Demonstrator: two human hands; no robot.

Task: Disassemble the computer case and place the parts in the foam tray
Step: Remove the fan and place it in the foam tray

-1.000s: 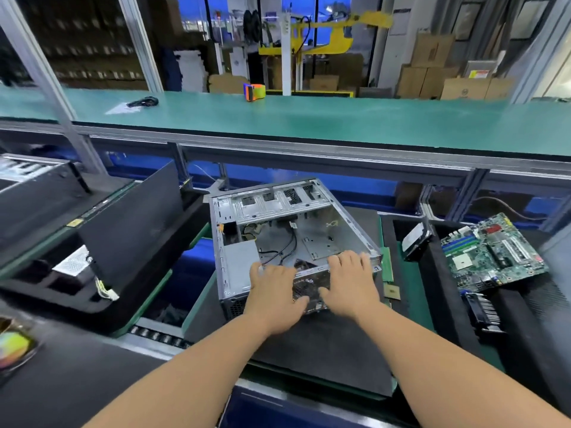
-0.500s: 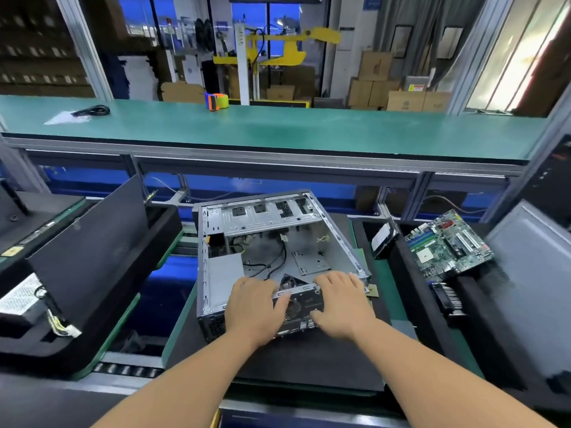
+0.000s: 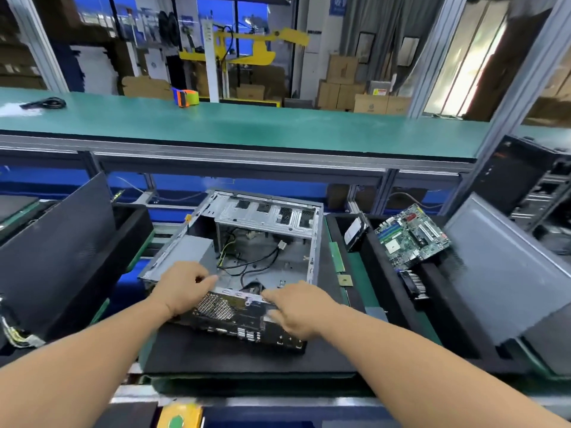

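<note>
The computer case (image 3: 247, 257) is laid open-side up on the black mat at the desk's near edge. Its rear rim is gripped by the left hand (image 3: 182, 288), apparently to steady it; the right hand (image 3: 296, 307) is rested flat, fingers spread. The motherboard (image 3: 412, 236) is already seated in the foam tray (image 3: 386, 273).

Both forearms reach in bare from the bottom of the view — no sleeves, no watch or bracelet at either wrist. The left hand (image 3: 182, 287) and right hand (image 3: 301, 308) are ungloved — no rings show on the fingers.
</note>
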